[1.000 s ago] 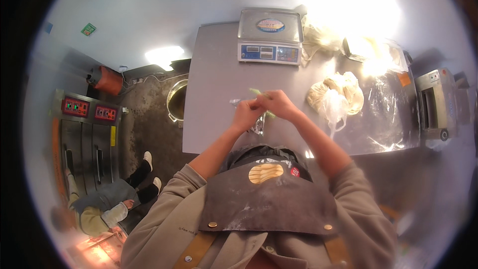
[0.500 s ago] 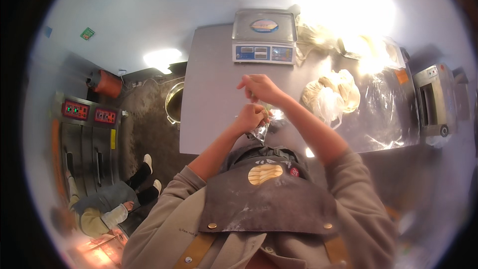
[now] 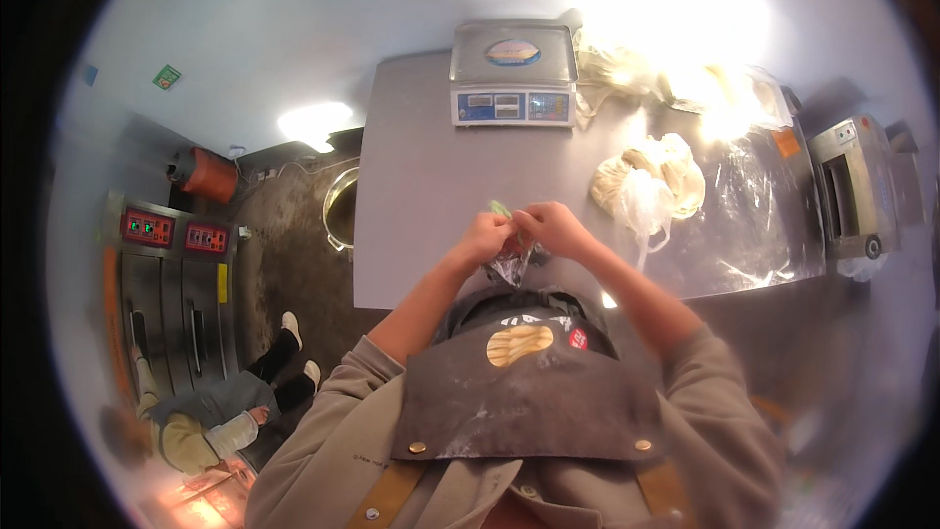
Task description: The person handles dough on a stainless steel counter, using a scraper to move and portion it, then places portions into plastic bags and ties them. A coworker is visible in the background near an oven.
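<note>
Grey tabletop (image 3: 416, 171): left hand (image 3: 484, 239) and right hand (image 3: 553, 227) pinched closed on clear plastic bag (image 3: 507, 269), green strip (image 3: 499, 208) protruding, plastic best bunched tightly.

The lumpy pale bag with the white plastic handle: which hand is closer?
Right. The right hand is left of the bag; the left hand is farther left.

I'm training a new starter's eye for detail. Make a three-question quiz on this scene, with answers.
1. True or false: the scale stands on the floor.
2. What colour is the small item at the left hand: A red, B green or C black?
3. Fill in: the cream bundle lies to the ___ of the right hand.

Key: 1. False, it is on the table; 2. B; 3. right.
</note>
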The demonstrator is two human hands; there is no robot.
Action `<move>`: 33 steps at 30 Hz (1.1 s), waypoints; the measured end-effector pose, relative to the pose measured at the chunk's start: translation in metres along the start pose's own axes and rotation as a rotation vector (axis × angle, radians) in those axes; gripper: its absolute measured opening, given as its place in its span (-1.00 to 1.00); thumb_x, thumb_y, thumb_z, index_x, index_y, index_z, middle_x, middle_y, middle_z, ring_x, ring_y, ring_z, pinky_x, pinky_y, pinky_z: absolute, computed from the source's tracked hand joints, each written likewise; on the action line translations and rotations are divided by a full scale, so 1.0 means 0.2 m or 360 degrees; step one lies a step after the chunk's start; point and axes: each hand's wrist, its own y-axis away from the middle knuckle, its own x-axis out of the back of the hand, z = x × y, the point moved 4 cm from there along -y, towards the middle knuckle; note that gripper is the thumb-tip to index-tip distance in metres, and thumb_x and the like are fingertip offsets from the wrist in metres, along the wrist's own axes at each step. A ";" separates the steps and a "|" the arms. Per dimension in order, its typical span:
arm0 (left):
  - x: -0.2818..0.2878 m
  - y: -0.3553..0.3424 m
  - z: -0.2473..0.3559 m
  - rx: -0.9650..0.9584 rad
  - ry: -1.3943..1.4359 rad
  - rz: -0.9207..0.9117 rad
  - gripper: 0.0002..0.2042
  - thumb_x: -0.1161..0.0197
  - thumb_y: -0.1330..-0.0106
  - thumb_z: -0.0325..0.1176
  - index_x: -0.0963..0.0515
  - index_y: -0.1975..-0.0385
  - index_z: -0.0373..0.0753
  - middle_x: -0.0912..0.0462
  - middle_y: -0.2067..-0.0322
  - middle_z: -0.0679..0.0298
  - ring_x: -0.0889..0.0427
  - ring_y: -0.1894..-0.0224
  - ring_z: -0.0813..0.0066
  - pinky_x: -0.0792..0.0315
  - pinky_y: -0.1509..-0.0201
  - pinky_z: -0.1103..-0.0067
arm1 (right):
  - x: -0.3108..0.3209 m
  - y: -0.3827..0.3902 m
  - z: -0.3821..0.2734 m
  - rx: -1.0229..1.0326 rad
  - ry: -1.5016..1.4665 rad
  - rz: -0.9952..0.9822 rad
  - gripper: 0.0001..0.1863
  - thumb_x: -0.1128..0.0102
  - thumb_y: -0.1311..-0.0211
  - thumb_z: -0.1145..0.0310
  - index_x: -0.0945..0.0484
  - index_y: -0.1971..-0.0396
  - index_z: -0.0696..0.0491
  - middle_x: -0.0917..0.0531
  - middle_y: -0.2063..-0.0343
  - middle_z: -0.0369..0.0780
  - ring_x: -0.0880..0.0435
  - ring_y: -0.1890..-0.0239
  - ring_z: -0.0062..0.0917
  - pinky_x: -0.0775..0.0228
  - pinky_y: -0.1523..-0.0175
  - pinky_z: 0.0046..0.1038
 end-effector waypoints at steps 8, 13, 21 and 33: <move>-0.06 0.02 0.01 -0.0263 -0.0051 0.0238 -0.75 -0.21 -0.51 -0.30 -0.75 0.21 -0.35 -0.76 0.43 0.23 -0.63 0.42 0.59 -0.51 0.33 0.57 | -0.02 0.21 0.16 -0.0017 -0.0240 0.0374 -0.74 -0.37 -0.34 0.29 -0.72 0.33 0.23 -0.72 0.49 -0.16 -0.64 0.40 -0.57 -0.51 0.20 -0.42; -0.09 0.10 0.06 -0.0413 -0.0921 0.0420 -0.82 -0.33 -0.40 -0.32 -0.71 0.18 -0.31 -0.73 0.48 0.13 -0.68 0.44 0.47 -0.55 0.30 0.46 | -0.04 0.21 0.21 0.0030 -0.0278 0.0411 -0.79 -0.40 -0.30 0.33 -0.76 0.27 0.19 -0.77 0.40 -0.07 -0.74 0.35 -0.38 -0.57 0.16 -0.35; -0.10 0.17 0.18 -0.0943 -0.1026 0.0313 -0.84 -0.42 -0.24 -0.40 -0.55 0.38 -0.29 -0.66 0.52 0.06 -0.73 0.43 0.12 -0.54 0.34 0.38 | 0.01 0.22 0.11 0.0436 -0.0083 0.0526 -0.90 -0.37 -0.20 0.44 -0.72 0.38 0.17 -0.72 0.36 -0.08 -0.71 0.34 -0.20 -0.55 0.16 -0.26; -0.09 0.14 0.15 -0.1355 -0.0973 0.0258 -0.91 -0.33 -0.30 -0.57 -0.65 0.26 -0.22 -0.74 0.33 0.14 -0.75 0.38 0.21 -0.60 0.28 0.46 | -0.03 0.14 0.13 0.0652 0.0028 0.0427 -0.86 -0.25 -0.25 0.50 -0.69 0.20 0.08 -0.70 0.28 -0.11 -0.69 0.27 -0.13 -0.55 0.10 -0.24</move>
